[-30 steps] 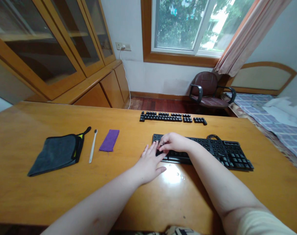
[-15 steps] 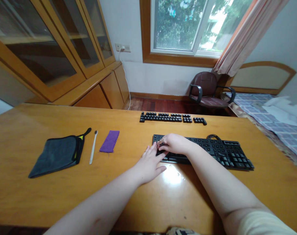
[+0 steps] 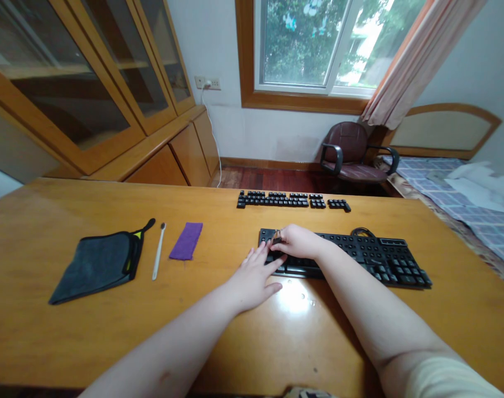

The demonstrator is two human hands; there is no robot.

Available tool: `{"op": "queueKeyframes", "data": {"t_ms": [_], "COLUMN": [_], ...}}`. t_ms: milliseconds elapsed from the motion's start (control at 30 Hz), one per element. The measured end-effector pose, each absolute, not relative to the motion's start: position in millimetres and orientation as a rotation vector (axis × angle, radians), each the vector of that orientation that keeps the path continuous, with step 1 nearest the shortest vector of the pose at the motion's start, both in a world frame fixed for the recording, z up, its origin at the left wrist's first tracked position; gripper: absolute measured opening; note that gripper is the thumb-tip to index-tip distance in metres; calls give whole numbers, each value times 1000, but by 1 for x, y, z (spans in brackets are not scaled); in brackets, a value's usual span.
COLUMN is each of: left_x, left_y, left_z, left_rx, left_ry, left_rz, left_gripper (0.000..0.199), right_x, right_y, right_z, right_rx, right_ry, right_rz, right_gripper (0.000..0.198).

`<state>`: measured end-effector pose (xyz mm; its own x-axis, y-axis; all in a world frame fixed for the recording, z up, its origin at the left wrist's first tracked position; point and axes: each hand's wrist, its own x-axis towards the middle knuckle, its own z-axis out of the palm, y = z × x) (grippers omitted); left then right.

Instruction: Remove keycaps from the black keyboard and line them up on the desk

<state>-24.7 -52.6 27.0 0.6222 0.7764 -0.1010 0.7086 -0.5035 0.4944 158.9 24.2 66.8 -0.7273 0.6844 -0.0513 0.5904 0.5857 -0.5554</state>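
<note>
Right hand [image 3: 297, 241] pinches a small dark piece [image 3: 277, 240], too indistinct to identify, at the nine o'clock end of the long black plastic keyboard [image 3: 376, 251]; left hand [image 3: 254, 279] lies spread there. Beyond the glossy orange-brown wooden counter [image 3: 301, 348], a white-framed window [image 3: 301, 50] stands at twelve, a brown padded armchair [image 3: 349, 146] at one. Right forearm [image 3: 359, 287] hides some keyboard; a blue checked bed [image 3: 476, 215] is cut off at two.

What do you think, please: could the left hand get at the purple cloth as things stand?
Probably yes: the purple cloth lies uncovered to the left of the left hand, and I see nothing between them. The hand would seemingly just have to leave the keyboard.
</note>
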Motion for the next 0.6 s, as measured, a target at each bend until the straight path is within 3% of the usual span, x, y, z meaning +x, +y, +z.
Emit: {"op": "queueKeyframes", "data": {"t_ms": [100,267,367,600], "left_x": [-24,-23,-22,-27], "left_y": [-53,-53,-53,-34], "left_z": [28,31,32,22], "left_rx": [2348,2330,2314,1936], "left_ry": [1168,1175,1175,1394], "left_rz": [175,187,247,905], "left_gripper": [68,67,62,18], "right_x": [159,165,166,150], "right_y": [24,27,30,29], "right_z": [67,63,56,41], "right_rx": [-1070,-1173,-1208,-1267], "right_ry": [-2601,-2223,-2148,-1758], "right_rz": [877,1253,1203,1201], "right_gripper": [17,25,26,28]}}
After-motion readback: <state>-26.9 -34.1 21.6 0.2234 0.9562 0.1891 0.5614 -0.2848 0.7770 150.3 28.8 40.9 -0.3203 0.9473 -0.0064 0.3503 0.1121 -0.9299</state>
